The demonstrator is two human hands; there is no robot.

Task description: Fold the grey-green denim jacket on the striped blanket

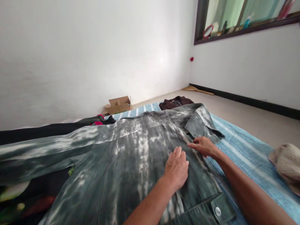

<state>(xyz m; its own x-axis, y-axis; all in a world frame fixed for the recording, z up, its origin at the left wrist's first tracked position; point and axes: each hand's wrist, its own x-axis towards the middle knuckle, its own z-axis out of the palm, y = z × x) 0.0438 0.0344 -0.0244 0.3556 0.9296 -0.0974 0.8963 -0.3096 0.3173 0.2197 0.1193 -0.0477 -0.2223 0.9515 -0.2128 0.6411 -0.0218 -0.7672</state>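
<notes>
The grey-green jacket [131, 156] lies spread across the middle and lower part of the frame, over a blue striped sheet [243, 148], and its loose parts look the likeliest source of trouble. The right-hand sleeve [201, 120] is bent over on itself right of centre, so pressing or pulling the side beside it could set a crease or twist the shoulder. The other sleeve [53, 145] runs out to the left edge above dark clothes [44, 190] at the lower left; a sideways tug might drag these along or ruck the cloth. The thin fabric could also slide if only one hand steadied it. The left hand [177, 167] rests palm down on the body of the jacket, right of centre, open, fingers close together and slightly bent, its forearm rising from the bottom edge. The right hand [202, 146] comes in from the lower right, index finger reaching to the jacket's side, other fingers curled beneath; whether it pinches cloth I cannot tell.
</notes>
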